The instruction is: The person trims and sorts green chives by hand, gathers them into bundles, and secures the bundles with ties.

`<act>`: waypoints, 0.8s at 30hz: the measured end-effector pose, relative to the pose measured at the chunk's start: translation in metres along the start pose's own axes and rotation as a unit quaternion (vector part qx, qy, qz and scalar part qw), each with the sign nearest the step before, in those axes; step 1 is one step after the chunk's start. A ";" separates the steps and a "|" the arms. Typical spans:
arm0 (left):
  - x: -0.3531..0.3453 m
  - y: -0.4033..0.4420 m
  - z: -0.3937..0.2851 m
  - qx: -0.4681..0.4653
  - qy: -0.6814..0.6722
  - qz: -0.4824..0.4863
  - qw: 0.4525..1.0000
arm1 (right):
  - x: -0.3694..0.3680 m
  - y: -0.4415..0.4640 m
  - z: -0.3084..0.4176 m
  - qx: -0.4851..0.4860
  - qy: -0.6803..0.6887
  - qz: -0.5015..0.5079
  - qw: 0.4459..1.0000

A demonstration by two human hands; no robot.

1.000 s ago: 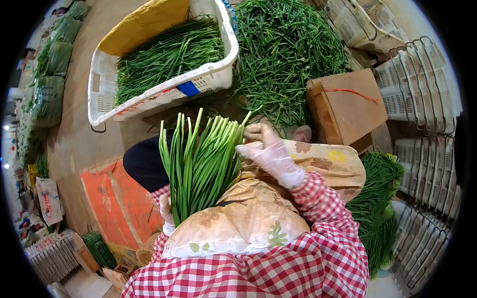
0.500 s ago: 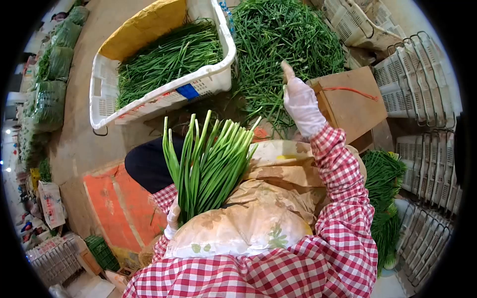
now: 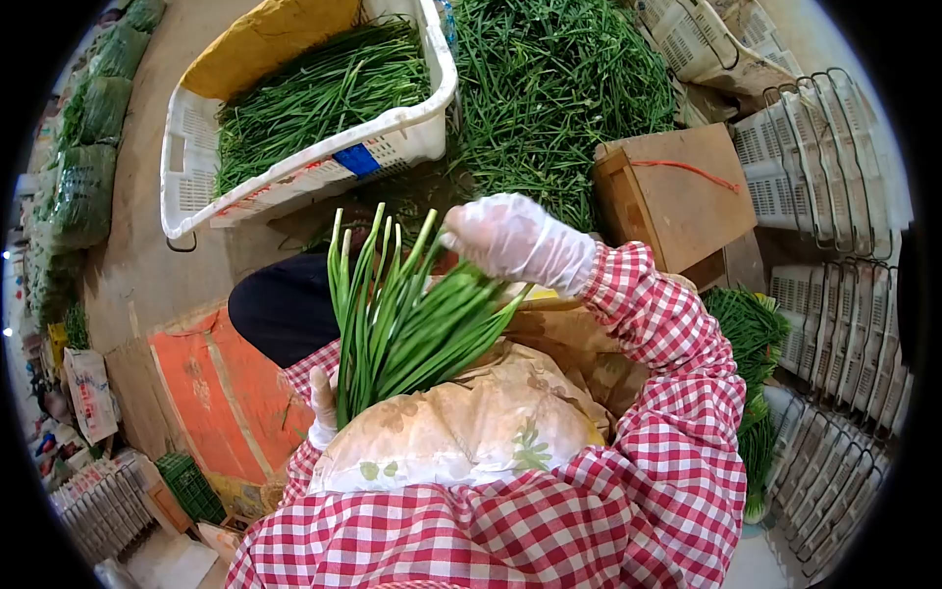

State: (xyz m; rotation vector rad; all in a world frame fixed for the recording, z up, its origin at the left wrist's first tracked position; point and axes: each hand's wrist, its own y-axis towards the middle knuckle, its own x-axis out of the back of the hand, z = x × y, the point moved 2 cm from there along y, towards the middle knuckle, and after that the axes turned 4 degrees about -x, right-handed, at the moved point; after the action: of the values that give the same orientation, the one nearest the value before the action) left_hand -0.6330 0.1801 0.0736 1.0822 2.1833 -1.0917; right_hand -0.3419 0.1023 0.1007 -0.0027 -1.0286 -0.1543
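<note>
Holding greens (image 3: pixel 388 344) in right hand (image 3: pixel 520 238), grip closed; cannot tell left hand's (image 3: pixel 321 398) grip. Seems partway, with crate (image 3: pixel 444 79) stocked, heap (image 3: pixel 564 98) still loose.

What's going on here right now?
A person in a checked shirt has a bunch of green stalks across the lap, pale ends pointing away from the body. The gloved right hand is closed at the upper ends of some stalks; the left hand is at the bunch's lower left edge, its grip partly hidden. Ahead are a white crate holding more greens and, right of it, a loose heap of greens.
</note>
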 end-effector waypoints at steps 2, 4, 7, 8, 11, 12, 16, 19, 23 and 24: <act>0.020 0.004 0.005 0.006 -0.011 0.012 1.000 | 0.005 -0.011 -0.025 0.062 -0.019 -0.141 0.988; 0.028 0.012 0.005 -0.003 -0.073 0.061 0.995 | 0.015 -0.022 -0.055 -0.036 -0.023 -0.271 0.962; 0.051 0.019 0.007 0.001 -0.180 0.157 0.971 | 0.036 -0.052 -0.059 -0.406 0.243 -0.216 0.854; 0.069 0.018 0.007 -0.023 -0.132 0.146 0.980 | 0.037 -0.065 -0.050 -0.488 0.292 -0.067 0.820; 0.079 0.015 0.003 -0.082 -0.043 0.121 0.988 | -0.018 -0.101 -0.024 -0.435 0.494 0.105 0.745; 0.054 0.011 0.000 -0.081 -0.053 0.094 0.991 | -0.030 -0.100 -0.008 -0.333 0.368 0.154 0.854; -0.020 0.003 -0.029 -0.002 0.072 0.080 0.994 | -0.068 -0.059 0.022 -0.265 0.693 0.062 0.668; -0.066 0.023 -0.036 0.009 0.342 0.105 0.934 | -0.083 -0.007 0.023 -0.234 0.903 0.042 0.358; -0.052 0.054 -0.013 -0.250 0.804 0.126 0.524 | -0.146 0.043 -0.012 -0.080 0.939 -0.059 0.328; -0.058 0.053 -0.015 -0.208 0.830 0.134 0.500 | -0.142 0.052 -0.009 -0.102 0.930 -0.118 0.333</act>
State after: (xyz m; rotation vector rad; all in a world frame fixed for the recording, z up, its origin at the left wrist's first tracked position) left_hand -0.5574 0.1868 0.0982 2.5507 2.7105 1.4166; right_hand -0.3996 0.1710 -0.0210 0.0820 1.4281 -0.3918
